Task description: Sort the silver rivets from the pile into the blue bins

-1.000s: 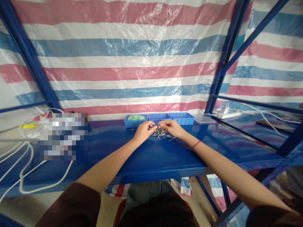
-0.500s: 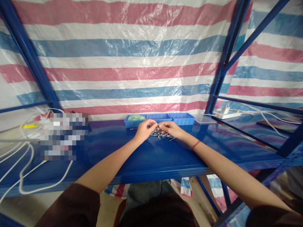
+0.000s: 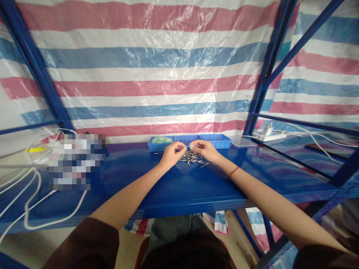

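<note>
Silver rod point(image 3: 190, 146) is being pinched by closed left fingers point(image 3: 182, 150) and right fingers point(image 3: 197, 150), loss among piled rods point(image 3: 190, 156) being risked by slippage.

The glossy blue table point(image 3: 179, 186) carries piled slim silvery metal rods point(image 3: 188, 157), farther three blue plastic bins point(image 3: 188, 138), at left white cables point(image 3: 26, 213).

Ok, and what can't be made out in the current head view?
All in the head view:
Ends of the thin metal piece: covered by the left hand and right hand.
Single pieces in the metal pile: too small, overlapping.
Front of the middle blue bin: mostly behind both hands.
Whatever is under the pixelated patch: masked.
Left sleeve: cut off by the bottom edge.
</note>
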The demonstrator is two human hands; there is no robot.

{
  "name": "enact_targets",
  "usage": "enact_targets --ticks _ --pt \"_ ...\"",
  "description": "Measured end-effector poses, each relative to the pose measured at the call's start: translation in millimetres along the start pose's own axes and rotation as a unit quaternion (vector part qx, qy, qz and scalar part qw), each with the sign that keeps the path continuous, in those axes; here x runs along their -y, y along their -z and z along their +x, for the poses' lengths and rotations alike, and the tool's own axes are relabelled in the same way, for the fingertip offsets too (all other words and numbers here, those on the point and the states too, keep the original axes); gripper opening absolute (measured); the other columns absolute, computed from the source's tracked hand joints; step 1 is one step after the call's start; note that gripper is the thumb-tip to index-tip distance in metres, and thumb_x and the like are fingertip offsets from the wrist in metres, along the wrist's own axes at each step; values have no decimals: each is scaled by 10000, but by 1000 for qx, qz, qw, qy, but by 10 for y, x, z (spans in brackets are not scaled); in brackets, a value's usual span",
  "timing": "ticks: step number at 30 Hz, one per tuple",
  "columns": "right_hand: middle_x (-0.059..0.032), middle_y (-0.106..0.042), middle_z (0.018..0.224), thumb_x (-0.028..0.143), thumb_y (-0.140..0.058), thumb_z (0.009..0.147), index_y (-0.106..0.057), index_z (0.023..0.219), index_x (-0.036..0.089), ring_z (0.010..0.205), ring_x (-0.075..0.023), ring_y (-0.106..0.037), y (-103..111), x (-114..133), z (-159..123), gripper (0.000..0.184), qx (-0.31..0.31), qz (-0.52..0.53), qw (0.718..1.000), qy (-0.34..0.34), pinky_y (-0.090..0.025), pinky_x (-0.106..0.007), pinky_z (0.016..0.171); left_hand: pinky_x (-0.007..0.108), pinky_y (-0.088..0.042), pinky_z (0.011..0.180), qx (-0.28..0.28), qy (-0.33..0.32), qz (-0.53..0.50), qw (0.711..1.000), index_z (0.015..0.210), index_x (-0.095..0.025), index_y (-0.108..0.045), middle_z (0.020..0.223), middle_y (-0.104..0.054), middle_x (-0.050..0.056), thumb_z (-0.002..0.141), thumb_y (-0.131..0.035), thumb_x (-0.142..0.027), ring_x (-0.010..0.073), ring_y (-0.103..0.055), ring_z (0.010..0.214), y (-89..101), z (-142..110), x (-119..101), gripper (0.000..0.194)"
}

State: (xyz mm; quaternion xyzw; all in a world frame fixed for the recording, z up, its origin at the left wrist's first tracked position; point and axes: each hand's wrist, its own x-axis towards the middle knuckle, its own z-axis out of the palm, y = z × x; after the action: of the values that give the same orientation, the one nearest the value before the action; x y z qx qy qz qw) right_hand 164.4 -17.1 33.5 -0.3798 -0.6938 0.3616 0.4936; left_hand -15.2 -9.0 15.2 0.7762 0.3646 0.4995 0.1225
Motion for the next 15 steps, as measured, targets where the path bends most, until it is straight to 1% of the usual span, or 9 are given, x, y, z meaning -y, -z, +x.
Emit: enact_targets --ticks 4,7,9,10,12,14,15 --pt "22 -559 615 416 -700 612 -630 820 145 520 -80 -471 -10 24 -16 349 -16 7 1000 10 -369 -225 491 228 -454 650 20 14 6 1000 826 -177 -617 788 -654 9 777 -560 -317 129 -600 721 -2 -8 19 159" --pt "17 -563 583 428 -679 633 -633 777 146 506 -85 -474 -9 18 -7 320 -14 -4 1000 12 -372 -228 487 240 -464 688 66 26 0 997 810 -174 -617 797 -663 10 787 -550 -348 134 -605 731 -9 -17 29 187" --pt "1 -587 601 442 -651 654 -625 766 144 498 -89 -484 39 -8 35 320 -33 -8 999 10 -372 -227 470 249 -465 709 93 27 14 995 844 -176 -619 810 -664 14 795 -540 -365 138 -604 737 -10 -25 29 211" --pt "-12 -605 628 445 -640 660 -621 771 144 502 -95 -496 87 -31 69 321 -56 -11 998 12 -375 -227 463 257 -464 726 104 21 30 994 879 -178 -620 825 -663 19 797 -538 -369 142 -603 752 -7 -31 25 223" --pt "-43 -638 700 438 -620 668 -616 792 141 536 -113 -535 237 -103 155 321 -138 -28 990 22 -394 -232 469 290 -454 788 125 -8 82 989 953 -192 -618 882 -659 30 799 -536 -384 163 -595 820 2 -47 11 260" --pt "-72 -652 750 410 -601 684 -619 834 131 594 -141 -576 447 -208 241 317 -243 -69 967 29 -422 -245 505 346 -421 873 152 -43 146 977 1005 -224 -619 982 -644 40 798 -530 -428 201 -567 940 12 -71 -13 304" --pt "-92 -658 788 395 -580 705 -618 876 123 623 -154 -593 561 -268 276 324 -289 -91 953 20 -437 -258 535 378 -397 911 169 -53 172 969 1029 -246 -617 1051 -625 41 795 -524 -460 222 -540 1007 15 -85 -26 331"
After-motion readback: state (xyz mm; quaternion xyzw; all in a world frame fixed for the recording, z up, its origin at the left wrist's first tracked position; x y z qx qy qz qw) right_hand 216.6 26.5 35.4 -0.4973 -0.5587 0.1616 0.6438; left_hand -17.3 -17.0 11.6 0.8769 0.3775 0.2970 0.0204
